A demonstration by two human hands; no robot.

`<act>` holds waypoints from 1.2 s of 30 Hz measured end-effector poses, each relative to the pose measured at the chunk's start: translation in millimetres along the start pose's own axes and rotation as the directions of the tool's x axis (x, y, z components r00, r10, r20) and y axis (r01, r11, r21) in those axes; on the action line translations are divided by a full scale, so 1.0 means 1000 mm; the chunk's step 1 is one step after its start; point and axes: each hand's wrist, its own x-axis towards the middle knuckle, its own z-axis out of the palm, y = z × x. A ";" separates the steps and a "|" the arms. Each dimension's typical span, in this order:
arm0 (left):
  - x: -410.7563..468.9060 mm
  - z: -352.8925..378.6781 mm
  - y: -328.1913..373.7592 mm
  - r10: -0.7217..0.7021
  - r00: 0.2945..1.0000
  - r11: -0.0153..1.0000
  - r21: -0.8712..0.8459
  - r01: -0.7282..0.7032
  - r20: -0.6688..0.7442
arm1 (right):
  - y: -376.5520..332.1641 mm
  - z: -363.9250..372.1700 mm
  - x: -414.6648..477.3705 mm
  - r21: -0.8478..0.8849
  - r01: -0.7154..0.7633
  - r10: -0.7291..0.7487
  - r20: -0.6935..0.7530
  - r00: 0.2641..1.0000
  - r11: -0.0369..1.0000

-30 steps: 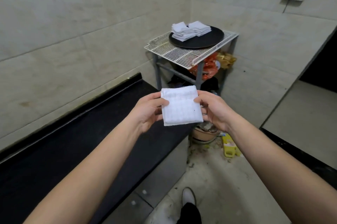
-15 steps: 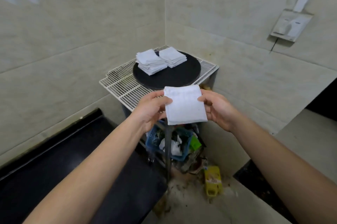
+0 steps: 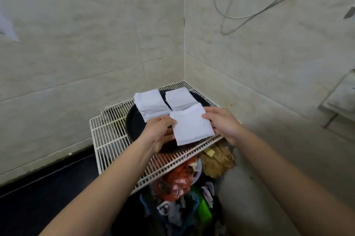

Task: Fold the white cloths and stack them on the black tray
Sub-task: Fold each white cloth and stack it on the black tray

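The left hand (image 3: 157, 132) and right hand (image 3: 221, 122) grip the square folded white cloth (image 3: 192, 126) by its nine and three o'clock edges over the five o'clock rim of the round black tray (image 3: 134, 128), where releasing early could spill it onto the white wire shelf (image 3: 107, 139).

Tiled utility corner: wire rack (image 3: 107, 133), clutter (image 3: 172, 183) underneath, loose cables (image 3: 238, 18).

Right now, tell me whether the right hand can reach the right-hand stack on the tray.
Probably yes: the right hand hovers right by the right-hand stack, with nothing between but the folded cloth it grips together with the left hand.
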 end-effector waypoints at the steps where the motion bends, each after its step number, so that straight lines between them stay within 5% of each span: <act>1: 0.007 0.008 0.001 0.009 0.999 1.000 -0.004 -0.009 -0.031 | 0.000 -0.006 0.014 -0.038 0.001 0.000 0.007 1.000 0.999; 20: 0.155 0.021 0.051 0.092 0.967 0.994 0.087 -0.074 -0.236 | -0.030 0.015 0.191 -0.322 0.132 -0.148 -0.026 0.989 0.937; 26: 0.157 0.023 0.040 0.084 0.972 0.964 0.266 -0.022 -0.221 | -0.017 0.016 0.198 -0.548 0.168 -0.190 0.017 0.982 0.820; 36: 0.095 0.038 0.002 0.200 0.963 0.893 0.439 -0.102 -0.183 | 0.003 0.004 0.187 -0.669 0.176 -0.233 0.005 0.973 0.722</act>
